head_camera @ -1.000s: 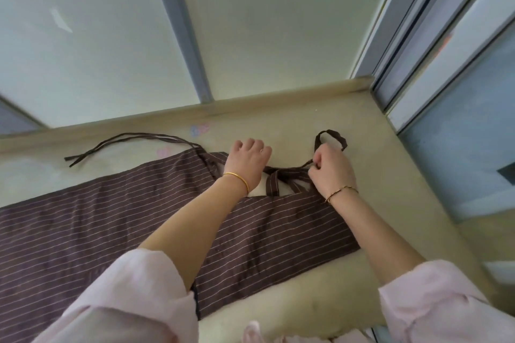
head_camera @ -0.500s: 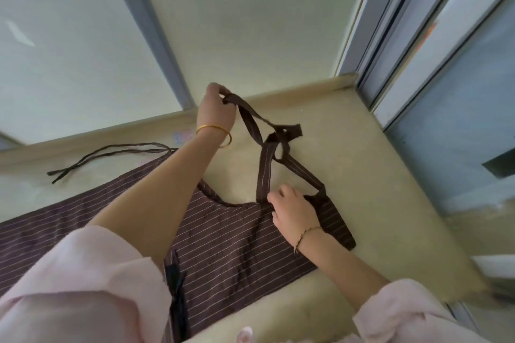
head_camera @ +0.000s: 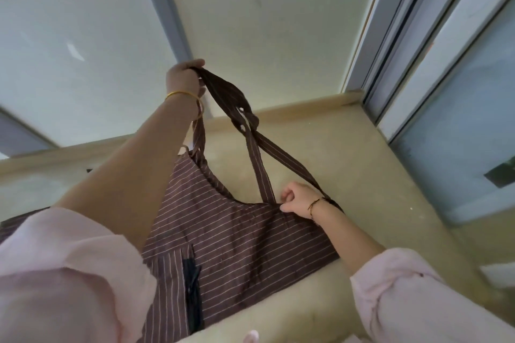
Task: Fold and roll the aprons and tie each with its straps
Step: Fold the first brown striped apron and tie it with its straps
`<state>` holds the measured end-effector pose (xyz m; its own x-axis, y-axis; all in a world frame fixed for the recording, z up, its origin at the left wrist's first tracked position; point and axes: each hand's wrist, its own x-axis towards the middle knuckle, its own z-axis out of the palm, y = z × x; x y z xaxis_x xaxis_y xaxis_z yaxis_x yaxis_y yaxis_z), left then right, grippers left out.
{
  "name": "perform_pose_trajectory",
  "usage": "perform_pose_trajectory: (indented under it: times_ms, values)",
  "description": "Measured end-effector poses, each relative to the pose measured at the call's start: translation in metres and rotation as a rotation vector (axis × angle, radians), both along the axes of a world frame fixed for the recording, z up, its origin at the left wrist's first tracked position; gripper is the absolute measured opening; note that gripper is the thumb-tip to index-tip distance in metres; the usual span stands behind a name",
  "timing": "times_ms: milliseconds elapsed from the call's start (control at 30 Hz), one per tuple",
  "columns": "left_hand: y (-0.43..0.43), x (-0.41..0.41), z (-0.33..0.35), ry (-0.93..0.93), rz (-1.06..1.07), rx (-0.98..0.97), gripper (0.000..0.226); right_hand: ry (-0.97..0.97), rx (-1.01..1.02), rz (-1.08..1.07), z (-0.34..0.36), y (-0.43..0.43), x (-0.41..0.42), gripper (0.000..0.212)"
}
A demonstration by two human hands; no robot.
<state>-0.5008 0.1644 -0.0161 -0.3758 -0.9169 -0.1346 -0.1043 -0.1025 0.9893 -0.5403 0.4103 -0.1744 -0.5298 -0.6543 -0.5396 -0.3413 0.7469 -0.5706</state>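
The left arm stretches up toward eleven o'clock, and the left hand (head_camera: 185, 79) is fisted round a brown striped fabric neck strap (head_camera: 223, 92). The right hand (head_camera: 296, 199), low at five o'clock, pinches the top edge of a brown striped cloth apron (head_camera: 237, 231).

The left hand (head_camera: 184, 79) rose from the apron (head_camera: 239, 234) with the neck strap (head_camera: 223, 92) in its grip and pulled it up taut, lifting the apron's top edge off the floor (head_camera: 362, 164). The right hand (head_camera: 296, 199) left the strap loop and came down to pinch the apron's top edge.
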Motion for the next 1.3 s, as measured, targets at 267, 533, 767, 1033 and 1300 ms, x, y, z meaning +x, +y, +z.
perform_pose_trajectory:
  times_ms: [267,533,767,1033,1300]
  values:
    - [0.011,0.034,0.007,0.03,0.014,0.144,0.044,0.084,0.091,0.125,0.034,-0.009,0.019,0.014]
    - [0.036,0.043,0.009,-0.042,-0.107,0.248,0.035,0.623,-0.291,-0.102,0.075,-0.068,0.029,0.075]
    - [0.035,0.068,-0.004,-0.049,-0.15,-0.046,0.043,0.336,-0.22,-0.214,0.057,-0.073,0.015,0.016]
    - [0.018,0.084,-0.018,-0.16,-0.073,-0.124,0.035,0.537,-0.28,-0.547,0.077,-0.025,-0.029,0.01]
    - [0.022,0.106,-0.019,-0.093,-0.297,0.213,0.041,0.383,-0.691,-0.657,0.096,-0.013,-0.027,0.016]
